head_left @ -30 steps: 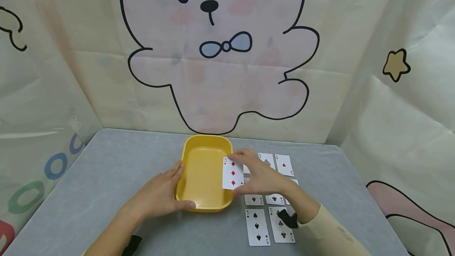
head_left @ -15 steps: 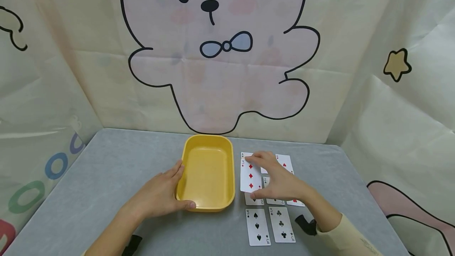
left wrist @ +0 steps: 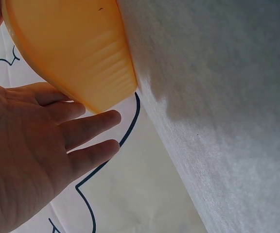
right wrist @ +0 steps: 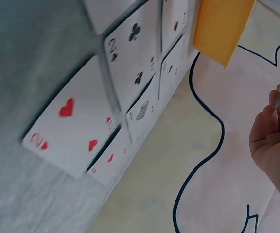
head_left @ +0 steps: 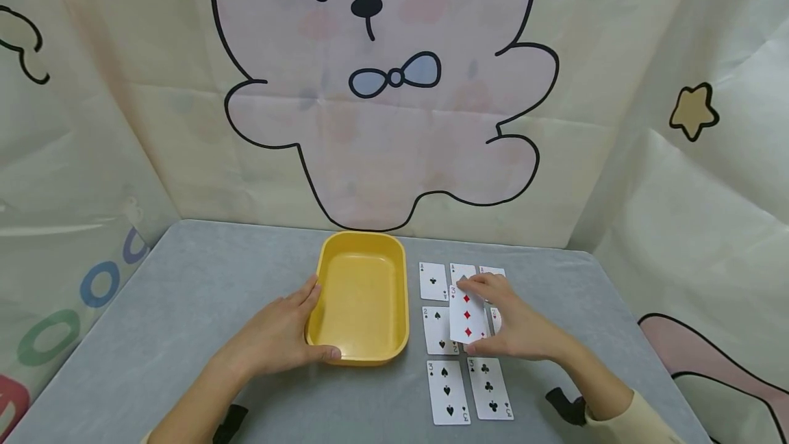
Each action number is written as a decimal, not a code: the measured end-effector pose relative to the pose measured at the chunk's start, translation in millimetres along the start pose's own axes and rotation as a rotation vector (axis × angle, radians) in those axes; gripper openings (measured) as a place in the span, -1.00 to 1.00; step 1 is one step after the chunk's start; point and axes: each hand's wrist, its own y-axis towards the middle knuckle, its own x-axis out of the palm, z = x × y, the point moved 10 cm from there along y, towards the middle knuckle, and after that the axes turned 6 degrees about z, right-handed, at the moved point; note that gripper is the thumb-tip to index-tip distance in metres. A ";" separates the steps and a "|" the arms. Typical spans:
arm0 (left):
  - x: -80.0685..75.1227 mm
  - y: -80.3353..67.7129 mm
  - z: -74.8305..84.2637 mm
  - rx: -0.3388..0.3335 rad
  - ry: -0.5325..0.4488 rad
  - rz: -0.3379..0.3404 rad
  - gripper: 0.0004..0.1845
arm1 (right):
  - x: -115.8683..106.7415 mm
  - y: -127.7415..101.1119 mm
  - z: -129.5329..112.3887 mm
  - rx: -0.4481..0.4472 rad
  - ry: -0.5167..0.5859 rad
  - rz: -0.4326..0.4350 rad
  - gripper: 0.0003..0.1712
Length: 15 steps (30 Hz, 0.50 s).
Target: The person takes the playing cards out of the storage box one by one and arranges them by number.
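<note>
In the head view my right hand (head_left: 518,321) pinches the three of diamonds (head_left: 467,314) by its top and bottom edges, above the rows of cards. Its patterned back, seen edge-on, shows in the right wrist view beside my fingers (right wrist: 266,128). My left hand (head_left: 280,331) rests at the yellow tray's (head_left: 357,355) near left corner, thumb on the near rim and fingers along the left side. The left wrist view shows those fingers (left wrist: 89,131) extended and spread against the tray's outer wall.
Face-up cards lie right of the tray: an ace of clubs (head_left: 433,283), two of spades (head_left: 436,327), three of spades (head_left: 448,396) and three of clubs (head_left: 492,392). A two of hearts (right wrist: 72,121) and two of clubs (right wrist: 125,46) show from the right wrist. Printed cloth (head_left: 394,156) hangs behind.
My right hand has carried the three of diamonds rightward from the tray's right edge to over the middle column of cards. My left hand stays on the tray.
</note>
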 end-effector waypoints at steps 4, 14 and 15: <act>-0.4 -0.7 -0.5 0.002 0.003 0.003 0.37 | -4.9 -10.0 5.6 -0.009 0.002 0.007 0.07; -0.6 -0.3 -0.4 0.005 0.001 0.006 0.37 | -11.4 -37.1 25.7 0.002 -0.070 0.011 0.05; -0.7 -0.5 -0.4 0.004 0.002 0.006 0.37 | -11.4 -39.5 27.6 0.000 -0.073 0.010 0.06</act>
